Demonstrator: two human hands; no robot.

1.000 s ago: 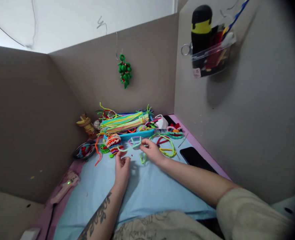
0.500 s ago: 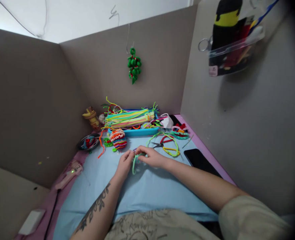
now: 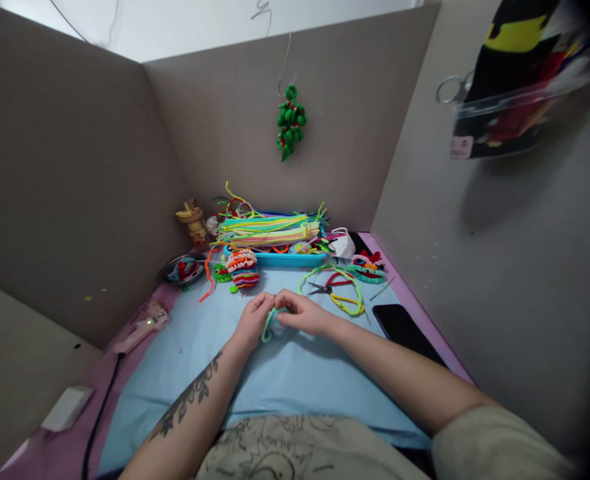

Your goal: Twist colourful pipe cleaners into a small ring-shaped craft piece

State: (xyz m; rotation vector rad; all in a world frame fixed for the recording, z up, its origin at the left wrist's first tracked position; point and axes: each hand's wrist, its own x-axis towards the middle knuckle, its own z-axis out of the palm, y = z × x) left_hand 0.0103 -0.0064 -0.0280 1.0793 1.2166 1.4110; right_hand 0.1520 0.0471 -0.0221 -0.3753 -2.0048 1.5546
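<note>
My left hand [image 3: 253, 321] and my right hand [image 3: 302, 313] meet over the light blue mat [image 3: 285, 380], fingers pinched together on a bent green pipe cleaner [image 3: 269, 326] that loops between them. Just behind the hands lie a striped pipe-cleaner figure [image 3: 243, 267], small scissors [image 3: 319, 289] and a tangle of green and yellow pipe cleaners [image 3: 345, 293]. A blue tray [image 3: 279, 260] piled with long coloured pipe cleaners sits at the back of the mat.
A black phone [image 3: 405, 325] lies at the right edge of the mat. A pink glue gun [image 3: 142, 325] with a cord rests on the left, a small metal dish [image 3: 182, 270] behind it. Grey partition walls enclose the desk; a green ornament [image 3: 289, 123] hangs on the back wall.
My hands came together near me on the green pipe cleaner, which is now bent into a small loop. The view tilted and shifted slightly.
</note>
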